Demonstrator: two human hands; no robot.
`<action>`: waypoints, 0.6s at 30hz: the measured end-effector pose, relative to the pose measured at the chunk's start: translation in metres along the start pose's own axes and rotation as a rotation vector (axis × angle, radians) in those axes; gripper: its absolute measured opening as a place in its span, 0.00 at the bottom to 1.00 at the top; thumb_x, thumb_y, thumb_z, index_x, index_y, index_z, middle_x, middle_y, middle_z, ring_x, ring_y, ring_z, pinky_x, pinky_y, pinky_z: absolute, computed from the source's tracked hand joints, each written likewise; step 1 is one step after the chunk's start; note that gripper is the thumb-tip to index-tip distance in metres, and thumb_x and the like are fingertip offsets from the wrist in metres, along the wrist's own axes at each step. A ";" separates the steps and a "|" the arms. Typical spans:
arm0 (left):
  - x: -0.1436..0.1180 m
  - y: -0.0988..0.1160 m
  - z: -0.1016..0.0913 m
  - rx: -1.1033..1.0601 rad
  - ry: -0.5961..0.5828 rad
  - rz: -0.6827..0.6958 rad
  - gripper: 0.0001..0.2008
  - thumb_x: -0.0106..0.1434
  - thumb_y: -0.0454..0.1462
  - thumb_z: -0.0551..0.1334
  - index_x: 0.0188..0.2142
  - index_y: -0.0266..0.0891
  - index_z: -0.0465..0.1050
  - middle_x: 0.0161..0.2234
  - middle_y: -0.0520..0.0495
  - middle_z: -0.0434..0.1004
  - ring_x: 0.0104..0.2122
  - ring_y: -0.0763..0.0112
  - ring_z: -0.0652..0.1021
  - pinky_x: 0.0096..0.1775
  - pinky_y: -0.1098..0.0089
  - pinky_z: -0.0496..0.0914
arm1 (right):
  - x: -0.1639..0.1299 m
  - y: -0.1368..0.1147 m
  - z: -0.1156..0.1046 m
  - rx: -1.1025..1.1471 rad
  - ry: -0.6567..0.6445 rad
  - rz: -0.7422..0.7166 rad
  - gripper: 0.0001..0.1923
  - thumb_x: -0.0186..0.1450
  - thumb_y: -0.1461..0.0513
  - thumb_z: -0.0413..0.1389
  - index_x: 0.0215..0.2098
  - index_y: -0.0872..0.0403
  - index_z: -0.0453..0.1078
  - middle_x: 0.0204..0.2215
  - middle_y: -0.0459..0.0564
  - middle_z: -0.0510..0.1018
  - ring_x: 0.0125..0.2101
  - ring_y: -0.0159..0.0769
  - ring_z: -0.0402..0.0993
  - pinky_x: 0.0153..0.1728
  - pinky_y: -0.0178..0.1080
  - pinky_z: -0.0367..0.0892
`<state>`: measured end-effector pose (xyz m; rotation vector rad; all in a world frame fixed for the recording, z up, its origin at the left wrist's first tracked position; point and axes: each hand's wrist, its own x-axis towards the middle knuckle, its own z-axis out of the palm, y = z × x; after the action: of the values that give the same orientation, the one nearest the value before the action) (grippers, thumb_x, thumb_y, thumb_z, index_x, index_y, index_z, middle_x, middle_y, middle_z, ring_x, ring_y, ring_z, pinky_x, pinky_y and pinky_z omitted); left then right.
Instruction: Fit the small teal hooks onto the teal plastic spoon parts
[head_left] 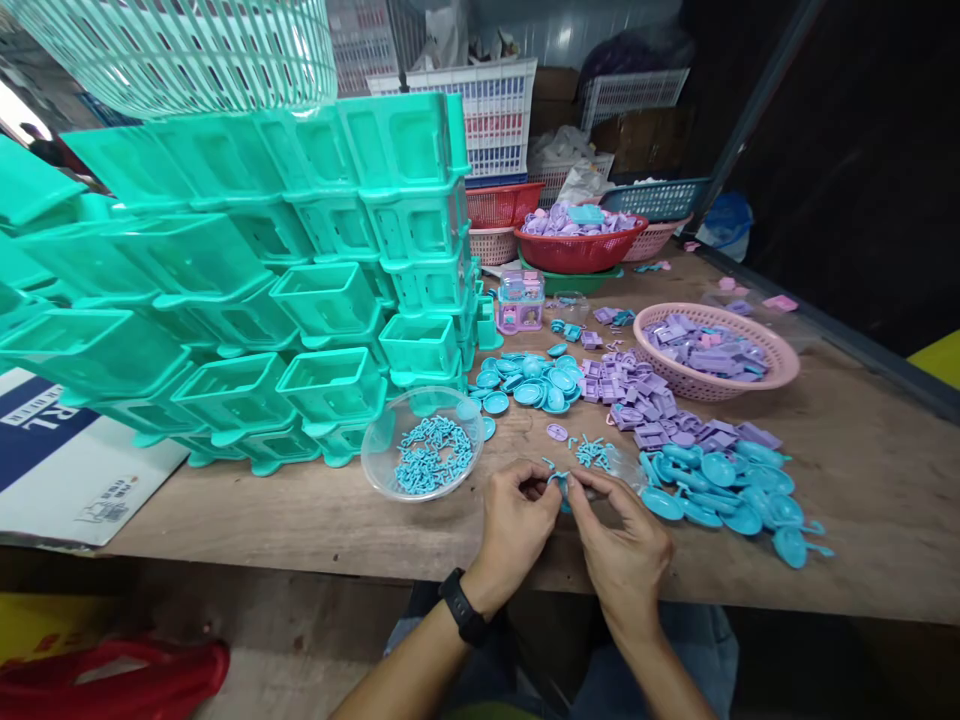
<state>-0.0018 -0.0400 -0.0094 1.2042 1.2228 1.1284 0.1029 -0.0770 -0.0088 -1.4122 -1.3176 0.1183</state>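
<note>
We see both hands close together above the front edge of the counter [315, 522], the forearms rising from the bottom of the view and slanting in toward each other. The left hand [517, 525], with a black watch [461, 606] at its wrist, shows its back, and its fingers curl inward, the thumb and fingertips closed in a pinch. The right hand [628, 540] leans in from the other side, its thumb and forefinger pinched tight, the remaining fingers loosely bent. Between the two pinches we find a small blue piece [559, 480], gripped by both hands and partly hidden by the fingertips, so we cannot tell its full shape.

Just beyond the fingers lies a little heap of blue sticks [593, 453]; a clear bowl [381, 440] of similar sticks stands to the left, and a pile of blue pans [720, 487] spreads to the right.

For writing, we turn to the white carton [142, 490] at the far left: large white letters ending in "RL" on a dark blue band. The lettering beside them and the small print lower down are too unclear for us to read.
</note>
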 end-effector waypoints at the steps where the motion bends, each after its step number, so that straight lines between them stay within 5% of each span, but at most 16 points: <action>1: 0.000 0.000 0.000 0.008 0.000 0.008 0.05 0.57 0.35 0.64 0.30 0.35 0.80 0.26 0.46 0.81 0.25 0.69 0.76 0.29 0.72 0.68 | 0.000 0.000 0.000 -0.004 -0.001 -0.006 0.05 0.68 0.61 0.60 0.36 0.51 0.79 0.35 0.49 0.85 0.38 0.38 0.82 0.44 0.40 0.74; 6: -0.004 0.000 -0.002 0.096 -0.005 0.109 0.06 0.60 0.35 0.63 0.30 0.36 0.80 0.28 0.45 0.83 0.27 0.68 0.79 0.30 0.71 0.70 | -0.002 0.002 0.003 -0.039 0.013 -0.026 0.06 0.68 0.60 0.59 0.37 0.51 0.79 0.35 0.50 0.86 0.36 0.38 0.82 0.41 0.39 0.75; 10: -0.008 -0.001 -0.006 0.341 0.047 0.341 0.06 0.62 0.31 0.62 0.34 0.37 0.80 0.32 0.45 0.84 0.32 0.65 0.81 0.34 0.70 0.71 | -0.004 0.003 0.005 -0.069 0.085 0.034 0.08 0.66 0.57 0.62 0.39 0.51 0.81 0.34 0.50 0.86 0.32 0.37 0.82 0.37 0.37 0.74; 14: -0.007 -0.006 -0.009 0.552 0.083 0.617 0.07 0.65 0.29 0.59 0.36 0.37 0.77 0.31 0.45 0.81 0.31 0.65 0.81 0.33 0.70 0.71 | -0.006 0.004 0.004 0.044 0.019 0.126 0.08 0.66 0.56 0.62 0.35 0.51 0.81 0.33 0.49 0.86 0.33 0.38 0.82 0.38 0.37 0.75; 18: -0.006 -0.009 -0.010 0.674 0.080 0.743 0.08 0.67 0.29 0.58 0.36 0.38 0.75 0.30 0.46 0.79 0.29 0.66 0.80 0.30 0.70 0.70 | -0.008 0.005 0.003 0.051 0.039 0.220 0.10 0.64 0.54 0.64 0.36 0.52 0.81 0.34 0.50 0.86 0.34 0.40 0.82 0.39 0.39 0.75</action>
<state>-0.0120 -0.0463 -0.0176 2.2703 1.2963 1.3288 0.1010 -0.0801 -0.0178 -1.5049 -1.1175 0.2680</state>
